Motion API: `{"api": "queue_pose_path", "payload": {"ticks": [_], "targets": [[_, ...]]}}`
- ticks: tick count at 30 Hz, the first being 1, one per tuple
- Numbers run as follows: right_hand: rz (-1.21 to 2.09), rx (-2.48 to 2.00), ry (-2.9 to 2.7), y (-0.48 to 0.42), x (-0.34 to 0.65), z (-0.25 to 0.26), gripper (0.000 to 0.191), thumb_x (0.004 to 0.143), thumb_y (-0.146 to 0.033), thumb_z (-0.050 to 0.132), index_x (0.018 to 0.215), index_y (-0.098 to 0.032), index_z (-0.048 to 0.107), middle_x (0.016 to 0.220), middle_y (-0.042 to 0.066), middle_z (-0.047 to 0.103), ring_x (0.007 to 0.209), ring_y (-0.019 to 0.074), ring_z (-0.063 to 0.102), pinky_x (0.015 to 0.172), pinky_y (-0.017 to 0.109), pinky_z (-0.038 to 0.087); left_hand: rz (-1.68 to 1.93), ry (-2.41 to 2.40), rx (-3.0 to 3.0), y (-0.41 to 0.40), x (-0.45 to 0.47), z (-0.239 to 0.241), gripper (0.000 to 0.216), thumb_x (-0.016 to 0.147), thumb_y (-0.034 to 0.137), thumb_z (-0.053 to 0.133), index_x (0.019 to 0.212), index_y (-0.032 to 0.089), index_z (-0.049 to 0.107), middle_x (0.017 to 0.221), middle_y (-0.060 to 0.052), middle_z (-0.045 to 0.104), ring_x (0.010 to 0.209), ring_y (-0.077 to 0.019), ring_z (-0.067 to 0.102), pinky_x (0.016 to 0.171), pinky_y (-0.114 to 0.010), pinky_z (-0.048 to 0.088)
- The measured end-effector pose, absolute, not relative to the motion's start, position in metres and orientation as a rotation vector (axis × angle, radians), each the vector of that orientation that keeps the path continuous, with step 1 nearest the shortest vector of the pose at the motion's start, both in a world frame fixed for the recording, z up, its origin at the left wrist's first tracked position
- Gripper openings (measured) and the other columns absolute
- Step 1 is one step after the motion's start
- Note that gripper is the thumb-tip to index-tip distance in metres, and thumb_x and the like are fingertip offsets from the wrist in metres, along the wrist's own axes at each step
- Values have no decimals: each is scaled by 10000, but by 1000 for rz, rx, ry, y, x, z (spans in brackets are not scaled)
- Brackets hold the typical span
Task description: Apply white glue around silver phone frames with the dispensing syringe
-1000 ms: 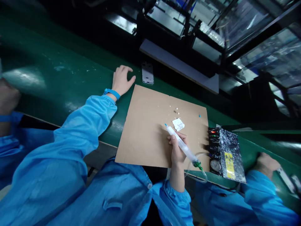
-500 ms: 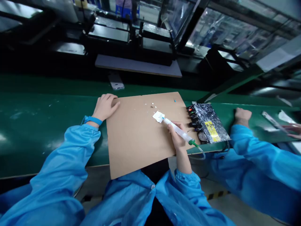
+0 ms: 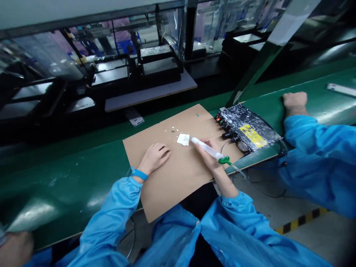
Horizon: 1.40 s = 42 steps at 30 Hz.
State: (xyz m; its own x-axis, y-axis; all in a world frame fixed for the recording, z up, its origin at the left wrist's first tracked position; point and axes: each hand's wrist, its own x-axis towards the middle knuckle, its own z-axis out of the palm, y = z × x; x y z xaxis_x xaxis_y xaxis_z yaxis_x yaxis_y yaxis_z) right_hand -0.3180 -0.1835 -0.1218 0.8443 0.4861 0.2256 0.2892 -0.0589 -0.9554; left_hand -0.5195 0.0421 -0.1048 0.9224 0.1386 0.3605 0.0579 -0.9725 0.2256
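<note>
My right hand [image 3: 208, 152] is wrapped round a dispensing syringe [image 3: 207, 149] with a clear white barrel, a blue tip and a green cap with a tube at its back end. The syringe's tip is close to the right edge of a small white piece of paper [image 3: 183, 139]; I cannot tell if they touch. Under both lies a brown cardboard sheet [image 3: 172, 178]. My left hand [image 3: 155, 157] rests on the cardboard left of the paper, fingers stretched and slightly bent, holding nothing. A blue band [image 3: 139, 174] circles my left wrist.
A stained control box [image 3: 247, 126] with knobs and a gauge stands at the cardboard's right. Small white scraps [image 3: 172, 129] lie behind the paper. A phone-like part [image 3: 135, 117] lies under a raised board [image 3: 152, 92]. Another person's fist [image 3: 295, 103] rests on the green bench at right.
My left hand has moved from the cardboard's left edge inward onto the sheet, closer to the white paper. The syringe stays in my right hand near the paper. The camera view has turned.
</note>
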Motion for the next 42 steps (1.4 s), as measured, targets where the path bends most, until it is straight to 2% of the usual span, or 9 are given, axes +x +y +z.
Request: {"api": "queue_pose_path", "payload": {"ticks": [10,16,22,29,36,42], "targets": [[403,-1658,-802,-191,-320,-122,331,978,-594,801,1076,-279,779,1004,44,815,857,244,743,701,348,553,546,325,2746,29,-506,-104,223,1119,384,637,1231,243,769,1124,-85,743,1055,-263,684,944,-419,552],[465,-1606,-900,-191,-323,-112,280,966,-543,812,1013,-270,772,925,32,796,796,226,726,672,331,524,613,464,2735,23,-501,-109,191,1105,372,650,1168,238,772,1125,-85,741,1043,-279,678,1070,-487,528],[484,-1642,-961,-192,-322,-111,284,990,-554,785,1013,-271,766,941,40,799,802,230,724,680,336,522,642,431,2662,22,-499,-116,228,1114,347,609,1206,223,776,1137,-96,739,1044,-265,678,966,-436,564],[486,-1669,-973,-191,-321,-113,332,989,-578,780,1053,-253,787,966,53,807,816,228,726,691,331,538,562,320,2635,17,-493,-117,322,1147,270,510,1340,254,768,1212,-96,771,1101,-257,682,984,-437,572],[456,-1685,-987,-190,-321,-119,397,960,-651,797,1079,-272,795,960,48,814,787,236,712,670,346,527,582,296,2526,14,-487,-117,267,1158,372,558,1215,264,796,1164,-87,796,1088,-268,714,987,-445,574],[516,-1650,-1004,-192,-320,-121,359,971,-609,816,1099,-274,802,1018,54,824,842,248,743,724,366,563,653,369,2470,13,-488,-121,290,1138,446,608,1163,251,822,1081,-87,703,979,-230,698,883,-371,573]]}}
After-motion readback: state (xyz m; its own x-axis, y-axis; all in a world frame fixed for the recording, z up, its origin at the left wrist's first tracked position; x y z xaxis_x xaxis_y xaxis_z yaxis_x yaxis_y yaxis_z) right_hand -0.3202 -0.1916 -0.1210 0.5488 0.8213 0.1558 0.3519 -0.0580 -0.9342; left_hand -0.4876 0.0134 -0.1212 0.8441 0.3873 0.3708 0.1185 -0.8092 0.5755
